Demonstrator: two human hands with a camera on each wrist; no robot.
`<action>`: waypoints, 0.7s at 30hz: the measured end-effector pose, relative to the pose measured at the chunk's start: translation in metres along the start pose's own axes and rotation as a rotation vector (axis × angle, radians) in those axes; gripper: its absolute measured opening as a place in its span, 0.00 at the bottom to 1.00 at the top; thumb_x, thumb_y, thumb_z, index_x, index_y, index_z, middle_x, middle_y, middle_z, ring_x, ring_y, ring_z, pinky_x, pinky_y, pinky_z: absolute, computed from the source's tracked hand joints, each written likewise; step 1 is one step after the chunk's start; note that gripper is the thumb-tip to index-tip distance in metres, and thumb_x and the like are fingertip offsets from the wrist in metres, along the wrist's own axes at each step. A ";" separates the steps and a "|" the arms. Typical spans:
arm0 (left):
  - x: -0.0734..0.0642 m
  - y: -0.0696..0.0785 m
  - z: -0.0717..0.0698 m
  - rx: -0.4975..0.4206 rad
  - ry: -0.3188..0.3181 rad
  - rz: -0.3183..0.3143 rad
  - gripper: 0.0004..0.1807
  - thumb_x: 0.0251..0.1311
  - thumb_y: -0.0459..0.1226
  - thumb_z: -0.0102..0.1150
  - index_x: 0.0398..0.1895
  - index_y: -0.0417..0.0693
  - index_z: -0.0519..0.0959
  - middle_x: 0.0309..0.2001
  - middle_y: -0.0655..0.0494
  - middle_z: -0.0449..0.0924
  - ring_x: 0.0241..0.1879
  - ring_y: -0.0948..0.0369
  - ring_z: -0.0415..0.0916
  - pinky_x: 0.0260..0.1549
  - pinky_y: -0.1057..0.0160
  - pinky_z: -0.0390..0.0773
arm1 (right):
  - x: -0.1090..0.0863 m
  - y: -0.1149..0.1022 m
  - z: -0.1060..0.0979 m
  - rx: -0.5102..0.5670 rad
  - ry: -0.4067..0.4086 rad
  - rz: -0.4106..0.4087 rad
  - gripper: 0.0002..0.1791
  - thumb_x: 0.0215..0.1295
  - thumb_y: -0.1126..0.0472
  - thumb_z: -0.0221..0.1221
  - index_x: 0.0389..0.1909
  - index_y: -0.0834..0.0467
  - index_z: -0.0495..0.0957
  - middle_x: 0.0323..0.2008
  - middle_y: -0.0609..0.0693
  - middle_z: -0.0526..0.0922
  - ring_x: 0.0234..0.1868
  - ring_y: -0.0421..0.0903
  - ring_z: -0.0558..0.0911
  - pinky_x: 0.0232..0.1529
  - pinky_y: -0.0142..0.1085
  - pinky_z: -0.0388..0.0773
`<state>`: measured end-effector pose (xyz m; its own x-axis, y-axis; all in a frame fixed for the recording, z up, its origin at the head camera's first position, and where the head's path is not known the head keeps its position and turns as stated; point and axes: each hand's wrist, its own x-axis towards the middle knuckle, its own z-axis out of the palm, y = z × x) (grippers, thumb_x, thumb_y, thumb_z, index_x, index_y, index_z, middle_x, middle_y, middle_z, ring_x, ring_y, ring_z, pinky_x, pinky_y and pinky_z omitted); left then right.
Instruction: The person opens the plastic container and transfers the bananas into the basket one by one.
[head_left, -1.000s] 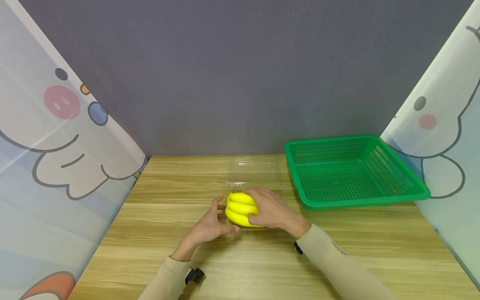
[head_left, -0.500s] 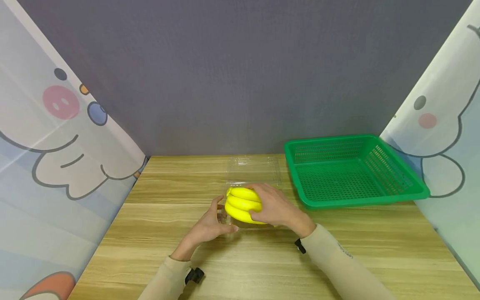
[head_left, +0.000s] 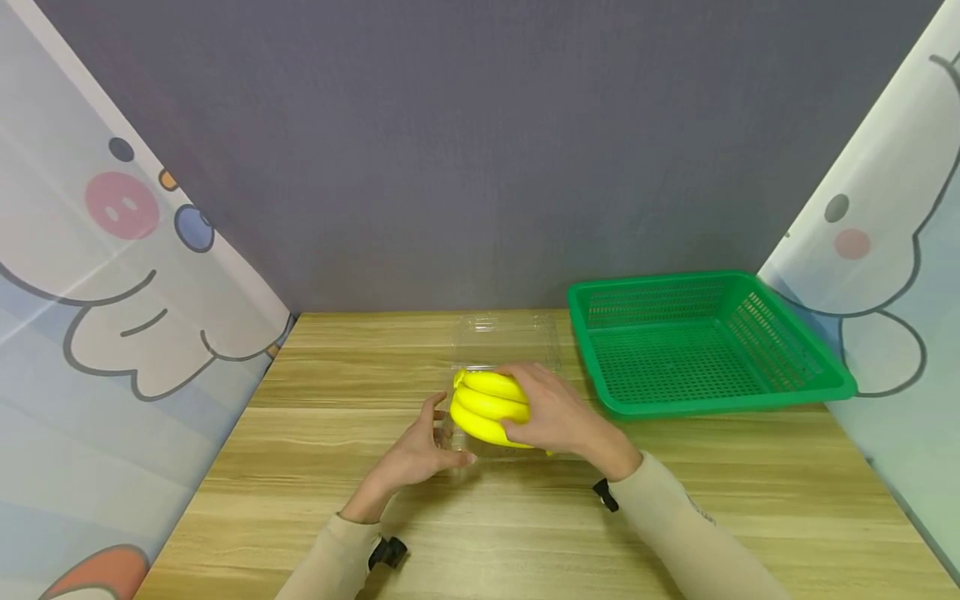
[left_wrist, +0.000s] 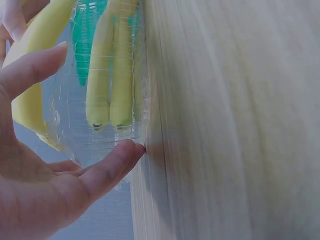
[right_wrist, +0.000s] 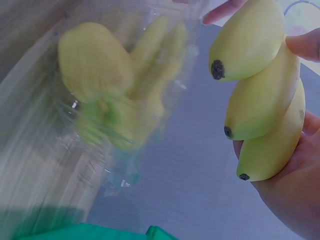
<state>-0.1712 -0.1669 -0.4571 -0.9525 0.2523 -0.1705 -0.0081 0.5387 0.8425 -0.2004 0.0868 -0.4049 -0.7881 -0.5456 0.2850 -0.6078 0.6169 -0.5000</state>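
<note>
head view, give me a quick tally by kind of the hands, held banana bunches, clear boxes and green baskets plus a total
Left hand and right hand: 2
Held banana bunch: 1
Clear plastic clamshell box: 1
Green plastic basket: 1
Total: 5

Long beige sleeves, left sleeve [head_left: 327, 560] and right sleeve [head_left: 686, 527], plain cuffs near wrists; left hand [head_left: 420, 450] and right hand [head_left: 553, 410] bare; small dark marking [head_left: 701, 511] on right sleeve, illegible; black blocky gadget [head_left: 387, 552] beside left cuff, another black gadget [head_left: 606, 495] beside right
</note>
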 end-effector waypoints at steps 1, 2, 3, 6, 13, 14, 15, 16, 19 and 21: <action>0.000 0.000 0.000 0.000 -0.001 0.000 0.66 0.48 0.46 0.81 0.81 0.41 0.43 0.68 0.36 0.64 0.58 0.46 0.72 0.49 0.48 0.77 | -0.001 -0.001 -0.002 0.002 0.002 0.003 0.37 0.51 0.52 0.68 0.64 0.56 0.73 0.56 0.49 0.81 0.52 0.48 0.77 0.49 0.47 0.76; 0.000 0.000 0.000 0.000 -0.002 0.000 0.66 0.48 0.46 0.81 0.81 0.41 0.43 0.69 0.36 0.63 0.58 0.46 0.72 0.49 0.47 0.77 | -0.001 -0.002 -0.003 -0.001 0.005 0.008 0.37 0.51 0.52 0.68 0.65 0.55 0.73 0.56 0.49 0.81 0.51 0.47 0.77 0.48 0.46 0.75; 0.000 0.000 0.000 -0.001 -0.004 -0.001 0.66 0.48 0.46 0.81 0.81 0.41 0.43 0.69 0.36 0.63 0.58 0.45 0.72 0.49 0.47 0.78 | -0.002 -0.003 -0.005 0.000 0.006 0.013 0.37 0.51 0.52 0.68 0.65 0.55 0.73 0.56 0.48 0.81 0.50 0.47 0.76 0.48 0.46 0.75; 0.000 0.000 0.000 -0.001 -0.006 0.001 0.66 0.49 0.46 0.80 0.81 0.41 0.43 0.69 0.35 0.63 0.58 0.45 0.72 0.48 0.48 0.78 | -0.004 -0.005 -0.009 0.003 0.009 0.025 0.37 0.51 0.52 0.69 0.65 0.55 0.73 0.55 0.47 0.81 0.49 0.45 0.76 0.47 0.44 0.75; 0.000 -0.001 0.000 0.007 0.000 -0.003 0.65 0.49 0.46 0.81 0.81 0.42 0.43 0.69 0.35 0.63 0.58 0.46 0.73 0.49 0.48 0.78 | -0.004 -0.008 -0.016 0.007 0.028 0.041 0.37 0.52 0.52 0.68 0.66 0.55 0.73 0.54 0.47 0.80 0.49 0.45 0.75 0.44 0.43 0.75; 0.000 -0.001 0.000 0.007 0.001 -0.004 0.65 0.48 0.46 0.81 0.81 0.42 0.44 0.69 0.35 0.63 0.58 0.46 0.73 0.49 0.47 0.78 | -0.004 -0.008 -0.017 0.007 0.032 0.045 0.37 0.53 0.51 0.68 0.66 0.54 0.73 0.53 0.47 0.80 0.48 0.45 0.75 0.43 0.43 0.75; 0.000 -0.001 0.000 0.005 0.001 -0.008 0.65 0.48 0.46 0.81 0.81 0.42 0.44 0.69 0.36 0.63 0.58 0.46 0.72 0.49 0.48 0.77 | -0.004 -0.008 -0.019 0.006 0.038 0.048 0.37 0.52 0.51 0.69 0.66 0.54 0.73 0.54 0.47 0.80 0.48 0.45 0.75 0.43 0.43 0.75; 0.000 -0.001 0.000 0.004 0.002 -0.011 0.65 0.48 0.46 0.81 0.81 0.43 0.44 0.69 0.36 0.63 0.58 0.46 0.72 0.49 0.48 0.77 | -0.004 -0.008 -0.020 0.004 0.043 0.052 0.38 0.52 0.51 0.69 0.66 0.54 0.73 0.54 0.47 0.80 0.47 0.45 0.75 0.43 0.43 0.75; 0.000 -0.001 0.000 -0.007 0.001 -0.015 0.65 0.48 0.46 0.81 0.81 0.43 0.44 0.69 0.37 0.63 0.58 0.46 0.72 0.49 0.48 0.77 | -0.005 -0.007 -0.023 -0.004 0.061 0.067 0.38 0.52 0.51 0.69 0.67 0.54 0.72 0.54 0.47 0.79 0.47 0.45 0.75 0.42 0.42 0.75; 0.000 -0.001 0.001 -0.015 0.000 -0.016 0.65 0.49 0.45 0.81 0.81 0.43 0.43 0.69 0.37 0.63 0.58 0.46 0.72 0.49 0.48 0.77 | -0.006 -0.008 -0.025 -0.006 0.072 0.081 0.39 0.52 0.50 0.69 0.67 0.54 0.72 0.55 0.48 0.79 0.47 0.45 0.75 0.41 0.42 0.76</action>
<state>-0.1714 -0.1670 -0.4584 -0.9522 0.2437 -0.1842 -0.0281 0.5305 0.8472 -0.1932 0.0997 -0.3823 -0.8396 -0.4518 0.3015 -0.5420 0.6608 -0.5191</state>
